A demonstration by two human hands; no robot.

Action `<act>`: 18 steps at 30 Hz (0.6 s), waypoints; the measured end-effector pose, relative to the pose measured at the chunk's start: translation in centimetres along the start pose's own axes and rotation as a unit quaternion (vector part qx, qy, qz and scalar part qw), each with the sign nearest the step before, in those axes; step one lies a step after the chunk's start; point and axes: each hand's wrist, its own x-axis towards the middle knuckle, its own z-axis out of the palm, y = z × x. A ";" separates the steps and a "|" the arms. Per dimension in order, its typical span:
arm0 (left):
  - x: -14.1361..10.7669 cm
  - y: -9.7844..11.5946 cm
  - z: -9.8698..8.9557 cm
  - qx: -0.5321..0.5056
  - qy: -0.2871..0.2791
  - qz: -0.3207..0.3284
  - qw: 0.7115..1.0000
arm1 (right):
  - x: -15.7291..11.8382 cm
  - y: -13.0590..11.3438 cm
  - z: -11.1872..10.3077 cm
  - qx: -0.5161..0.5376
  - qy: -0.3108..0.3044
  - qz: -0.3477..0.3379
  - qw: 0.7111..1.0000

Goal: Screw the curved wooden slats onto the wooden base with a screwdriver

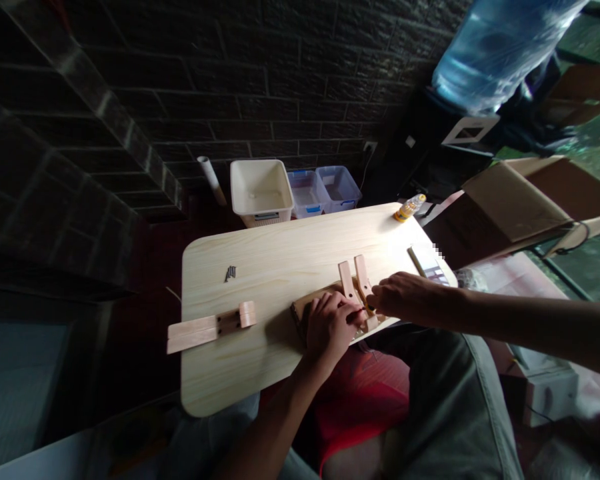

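Note:
My right hand [395, 295] is closed around what looks like a screwdriver [369, 303] with a yellow-and-black handle; most of it is hidden by the fingers. My left hand [330, 323] rests on a brown board [300, 319] at the table's front edge. Its fingers are bent, with thumb and fingertips closed at a light wooden piece [371, 323] close to the tool's tip. Beyond the hands, two narrow wooden strips [347, 280] with dark holes point away from me. What lies under the left fingers is hidden.
On the pale table [270, 260] lie several dark screws [231, 273] and a jointed wooden piece [195, 333] overhanging the left edge. A yellow-based clear bottle [410, 209] and a phone [427, 265] are at the right. Bins [261, 187] and a cardboard box [517, 200] stand beyond.

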 end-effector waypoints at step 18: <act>-0.1 0.0 0.0 0.003 -0.007 -0.001 1.000 | 2.0 0.7 0.5 0.082 -0.075 0.074 0.991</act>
